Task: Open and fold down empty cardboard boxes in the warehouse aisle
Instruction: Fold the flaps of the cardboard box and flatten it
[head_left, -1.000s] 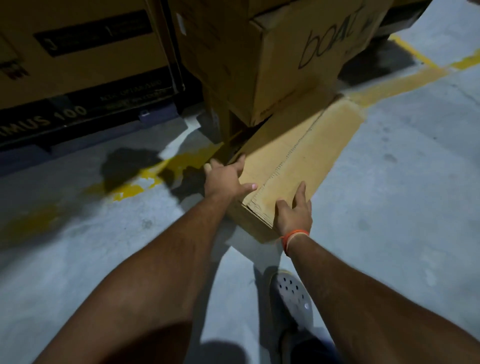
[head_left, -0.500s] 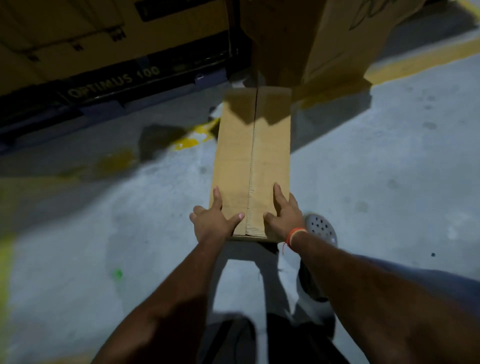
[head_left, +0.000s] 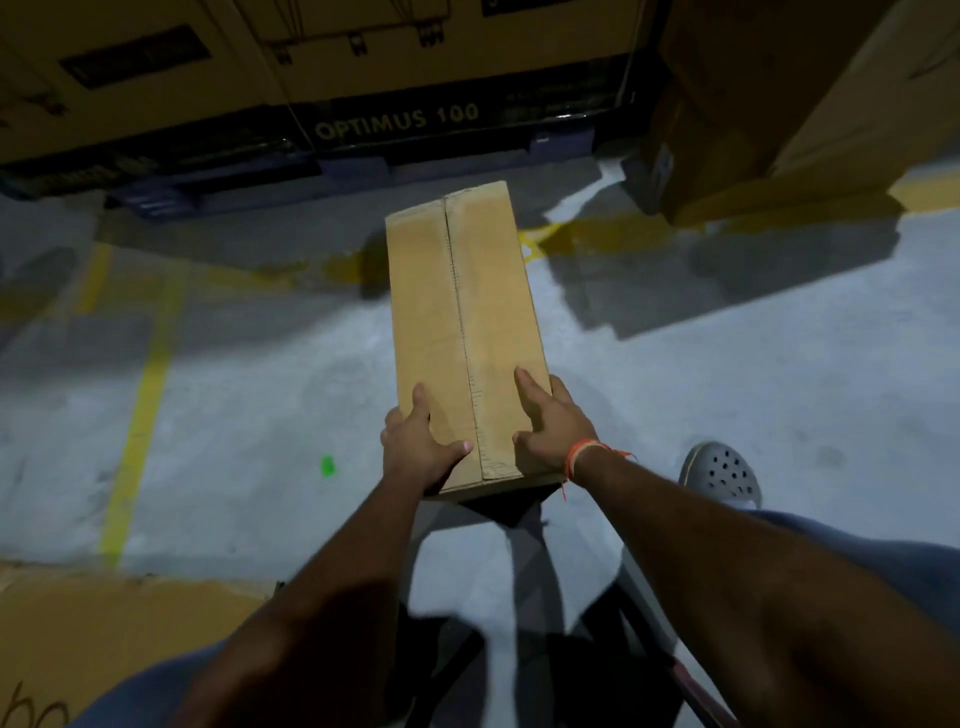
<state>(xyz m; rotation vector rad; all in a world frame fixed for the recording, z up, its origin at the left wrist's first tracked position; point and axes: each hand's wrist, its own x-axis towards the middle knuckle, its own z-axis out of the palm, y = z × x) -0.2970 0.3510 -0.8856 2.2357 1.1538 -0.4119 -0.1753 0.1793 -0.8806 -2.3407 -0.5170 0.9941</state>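
Cardboard box, probably light and stiff. Left hand and right hand each grip a near corner, fingers curled. Taped seam is likely where to open.

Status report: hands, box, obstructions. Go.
Left hand and right hand grip the near end of the long cardboard box. Top seam closed, box unopened. Flattened cardboard lies at lower left, apart from it.
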